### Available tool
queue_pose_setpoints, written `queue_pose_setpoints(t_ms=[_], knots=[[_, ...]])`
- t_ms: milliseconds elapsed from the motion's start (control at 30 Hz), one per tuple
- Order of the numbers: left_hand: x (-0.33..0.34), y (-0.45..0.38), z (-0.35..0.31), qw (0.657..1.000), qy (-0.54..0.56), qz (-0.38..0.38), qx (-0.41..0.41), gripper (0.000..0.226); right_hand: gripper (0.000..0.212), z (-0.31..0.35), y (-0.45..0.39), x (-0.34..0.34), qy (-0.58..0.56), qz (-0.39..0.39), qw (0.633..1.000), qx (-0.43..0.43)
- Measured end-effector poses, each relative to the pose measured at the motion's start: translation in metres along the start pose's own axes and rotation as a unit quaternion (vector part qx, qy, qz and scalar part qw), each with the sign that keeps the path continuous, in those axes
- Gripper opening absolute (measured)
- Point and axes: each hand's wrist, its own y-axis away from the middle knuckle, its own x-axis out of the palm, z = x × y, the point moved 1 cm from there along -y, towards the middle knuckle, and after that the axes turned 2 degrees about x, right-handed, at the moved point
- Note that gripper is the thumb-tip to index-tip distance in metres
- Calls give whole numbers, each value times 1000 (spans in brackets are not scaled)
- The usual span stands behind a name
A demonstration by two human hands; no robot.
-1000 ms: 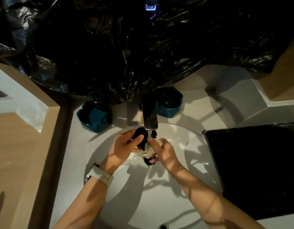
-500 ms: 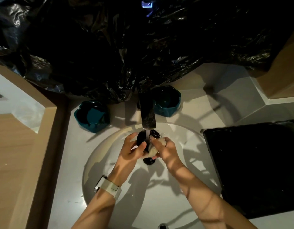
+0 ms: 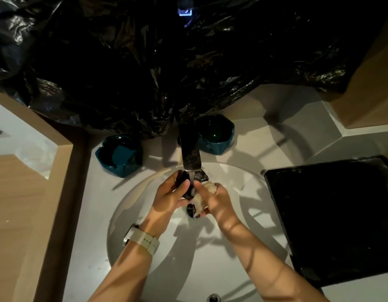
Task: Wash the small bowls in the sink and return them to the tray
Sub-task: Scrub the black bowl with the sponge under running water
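Since the earlier frame both hands shifted slightly toward the faucet and the left wrist slid further into the basin; the bowl is now right under the spout. Left hand (image 3: 170,196) curls around a small dark bowl (image 3: 188,188), thumb on its near rim. Right hand (image 3: 213,198) grips a pale sponge (image 3: 207,188) pressed against the bowl's right side. Bowl is held in the air over the white sink (image 3: 132,205), just below the faucet (image 3: 189,149), water running onto it. Two teal bowls sit on the desk (image 3: 275,147) behind the sink: left bowl (image 3: 119,155) left of the faucet, right bowl (image 3: 216,135) right of it. Black tray (image 3: 332,219) on the desk right of the sink, wet. Pale watch (image 3: 141,238) on the left wrist. Black plastic sheet (image 3: 166,62) covers the back wall
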Motion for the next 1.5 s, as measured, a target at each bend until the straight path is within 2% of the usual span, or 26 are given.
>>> queue_pose_setpoints(t_ms=[100,200,333,433,533,600,667,733,800,867,967,1033,1067,1167,1267,1367,1433,1500], knots=[[7,12,9,998,38,12,44,30,36,-2,4,4,-17,8,1000,12],[6,21,17,997,56,4,44,32,29,3,-10,-1,82,-17,996,-20],[-14,15,10,999,4,31,-22,45,21,11,-18,-10,305,9,938,-165],[-19,6,-6,990,-71,80,-92,34,28,14,-16,-12,368,37,910,-190],[-16,-3,-11,991,-79,68,-88,25,35,14,-16,-13,308,-12,938,-161],[-13,-6,-7,996,-43,39,-68,24,36,13,-9,-12,208,-35,973,-89],[-8,-6,0,998,-8,-9,-56,29,41,6,-1,-8,84,-10,996,-18],[-1,0,9,999,15,-26,-31,33,36,2,8,-5,6,5,1000,30],[5,11,22,997,69,-11,-13,39,32,1,10,-7,0,10,999,54],[5,20,28,994,110,-17,-24,43,30,-2,3,-13,71,-2,997,9],[-1,20,20,999,34,21,-17,35,35,-1,-4,-19,252,-10,960,-124],[-5,17,9,998,12,61,-15,29,30,7,-8,-22,271,-14,952,-143],[-7,16,5,997,13,73,-15,28,31,13,-8,-21,279,-5,952,-124],[-9,10,-3,997,-21,76,-4,30,37,19,-6,-26,242,18,969,-46],[-8,3,-8,994,-98,22,42,32,43,25,8,-37,170,-1,983,-66],[-4,-3,-14,965,-238,-12,107,38,43,42,27,-49,43,25,995,-90],[-3,-6,-15,953,-273,-4,133,41,33,61,36,-54,23,29,994,-102],[-2,-6,-18,946,-287,-5,152,44,17,80,43,-54,50,27,992,-113]])
